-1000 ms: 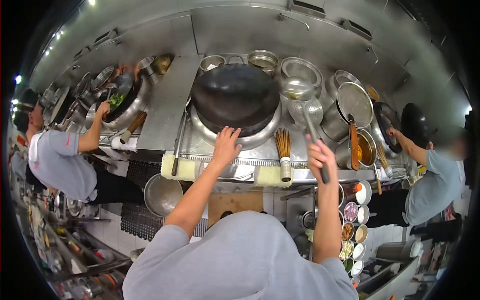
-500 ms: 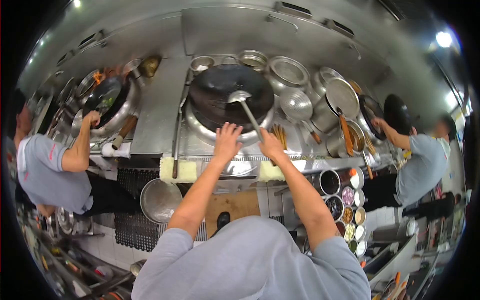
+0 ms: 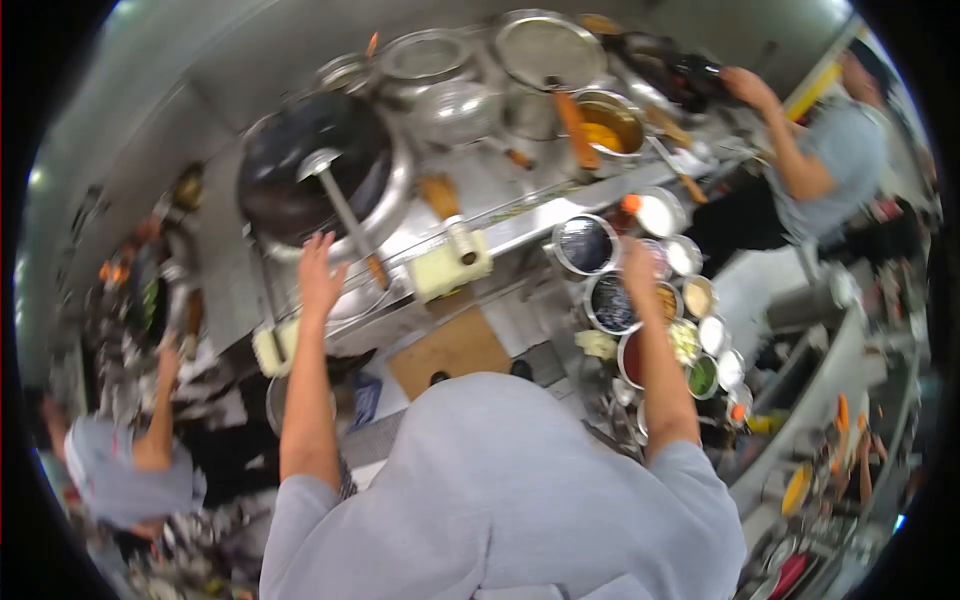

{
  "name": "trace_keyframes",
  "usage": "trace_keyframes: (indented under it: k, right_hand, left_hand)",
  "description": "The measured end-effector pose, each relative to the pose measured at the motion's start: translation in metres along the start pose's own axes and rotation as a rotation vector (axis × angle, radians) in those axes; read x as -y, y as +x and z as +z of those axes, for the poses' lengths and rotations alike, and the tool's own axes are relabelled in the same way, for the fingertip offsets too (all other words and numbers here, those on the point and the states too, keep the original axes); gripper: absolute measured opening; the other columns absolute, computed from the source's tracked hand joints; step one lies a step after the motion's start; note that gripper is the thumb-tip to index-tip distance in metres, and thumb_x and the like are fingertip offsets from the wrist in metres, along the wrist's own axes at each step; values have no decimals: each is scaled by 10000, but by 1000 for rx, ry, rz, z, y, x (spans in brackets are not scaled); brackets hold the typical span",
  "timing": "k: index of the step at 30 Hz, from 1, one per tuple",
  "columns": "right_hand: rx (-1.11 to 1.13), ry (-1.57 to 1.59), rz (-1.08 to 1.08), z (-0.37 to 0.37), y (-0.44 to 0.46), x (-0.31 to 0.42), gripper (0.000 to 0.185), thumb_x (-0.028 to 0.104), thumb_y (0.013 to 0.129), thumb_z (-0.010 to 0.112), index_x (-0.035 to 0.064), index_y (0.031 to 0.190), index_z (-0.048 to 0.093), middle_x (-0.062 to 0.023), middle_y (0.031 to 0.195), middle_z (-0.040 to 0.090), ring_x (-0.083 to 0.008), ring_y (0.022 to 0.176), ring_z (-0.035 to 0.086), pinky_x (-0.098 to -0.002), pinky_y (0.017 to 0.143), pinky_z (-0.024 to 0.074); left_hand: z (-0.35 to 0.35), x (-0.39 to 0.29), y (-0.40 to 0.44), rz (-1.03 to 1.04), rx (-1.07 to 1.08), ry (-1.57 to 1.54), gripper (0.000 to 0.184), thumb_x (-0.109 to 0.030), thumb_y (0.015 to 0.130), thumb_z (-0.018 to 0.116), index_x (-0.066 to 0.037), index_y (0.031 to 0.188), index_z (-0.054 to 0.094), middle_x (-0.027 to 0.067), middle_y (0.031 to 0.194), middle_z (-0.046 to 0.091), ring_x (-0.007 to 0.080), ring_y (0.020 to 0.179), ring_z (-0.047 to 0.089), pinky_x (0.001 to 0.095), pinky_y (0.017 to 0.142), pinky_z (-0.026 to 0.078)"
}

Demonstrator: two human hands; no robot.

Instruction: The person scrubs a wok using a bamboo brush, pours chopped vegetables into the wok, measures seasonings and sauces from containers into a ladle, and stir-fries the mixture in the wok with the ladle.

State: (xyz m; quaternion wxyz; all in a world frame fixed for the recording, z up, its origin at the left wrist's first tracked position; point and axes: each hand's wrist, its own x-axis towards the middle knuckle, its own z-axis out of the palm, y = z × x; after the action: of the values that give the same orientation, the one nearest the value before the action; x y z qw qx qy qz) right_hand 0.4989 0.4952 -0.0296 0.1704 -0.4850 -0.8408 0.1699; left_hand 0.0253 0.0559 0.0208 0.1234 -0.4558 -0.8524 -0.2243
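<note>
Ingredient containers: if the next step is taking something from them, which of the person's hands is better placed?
Probably the right hand: it appears over the ingredient containers, though blur hides whether it touches anything. The left hand is across by the wok, well away from them.

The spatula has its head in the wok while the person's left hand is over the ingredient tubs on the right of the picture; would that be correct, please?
Not quite: the hand over the ingredient tubs is the right hand, as the head view shows. The spatula does have its head in the wok.
</note>
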Motion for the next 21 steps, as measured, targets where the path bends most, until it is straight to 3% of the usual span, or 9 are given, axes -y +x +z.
trace_keyframes:
  k: [2, 6, 9, 11, 13, 14, 15, 17, 21]
  right_hand:
    - [-11, -122, 117, 7, 15, -90, 425, 159, 901, 592, 62, 1314, 580, -241, 1183, 646, -410, 1076, 639, -503, 914, 508]
    - [90, -240, 138, 4, 9, -115, 578, 241, 899, 652, 72, 1423, 476, -267, 1396, 483, -469, 1187, 565, -509, 982, 489]
    - [57, -336, 31, 7, -5, -116, 538, 258, 894, 684, 69, 1371, 521, -239, 1324, 526, -437, 1161, 560, -504, 939, 512]
    - [13, -303, 12, 8, -6, -121, 505, 205, 892, 690, 63, 1350, 532, -233, 1264, 544, -429, 1135, 563, -503, 906, 523]
    - [-20, -235, 37, 7, -3, -126, 545, 177, 876, 704, 71, 1373, 506, -250, 1208, 556, -431, 1121, 573, -511, 894, 521]
    - [-14, -213, 60, 4, 0, -124, 554, 168, 870, 709, 73, 1374, 500, -251, 1185, 563, -432, 1113, 583, -510, 885, 523]
    - [-3, -208, 69, 3, 2, -123, 554, 168, 870, 709, 73, 1374, 500, -251, 1185, 563, -432, 1113, 583, -510, 885, 523]
    - [60, -224, 107, 3, 8, -122, 460, 154, 916, 642, 69, 1347, 506, -251, 1147, 582, -434, 1091, 605, -509, 861, 529]
    - [87, -201, 103, 15, 19, -137, 251, 86, 987, 457, 50, 1225, 529, -277, 1120, 591, -434, 1082, 611, -527, 856, 521]
  left_hand:
    - [-17, -30, -15, -152, -13, -32, 666, -163, 842, 736, -95, 1452, 477, 216, 1467, 469, 404, 1360, 427, 470, 1142, 341]
    - [-23, -44, -85, -355, -61, -90, 626, -139, 855, 718, -55, 1428, 481, 219, 1416, 502, 401, 1309, 462, 454, 1119, 355]
    - [-15, -56, -171, -538, -6, -29, 589, -127, 855, 707, -23, 1395, 497, 228, 1344, 545, 405, 1262, 485, 462, 1095, 363]
    - [-5, -52, -239, -464, 100, 8, 575, -134, 841, 713, -18, 1370, 523, 240, 1301, 564, 414, 1253, 497, 468, 1084, 376]
    - [0, -64, -298, -656, 340, 4, 580, -143, 817, 725, -13, 1352, 543, 247, 1324, 556, 422, 1256, 500, 469, 1081, 386]
    - [3, -63, -333, -589, 455, 81, 562, -151, 816, 725, -10, 1335, 562, 245, 1252, 618, 415, 1189, 568, 475, 1030, 440]
    - [-1, -74, -345, -746, 678, 22, 510, -163, 840, 709, -19, 1313, 585, 235, 1136, 681, 385, 1085, 644, 459, 953, 495]
    - [0, -80, -385, -830, 940, -89, 489, -166, 860, 696, -23, 1314, 585, 207, 1115, 686, 344, 1058, 644, 435, 935, 502]
    - [-1, -79, -408, -856, 1039, -245, 448, -173, 901, 668, -31, 1317, 585, 151, 1072, 695, 263, 1005, 645, 387, 900, 514]
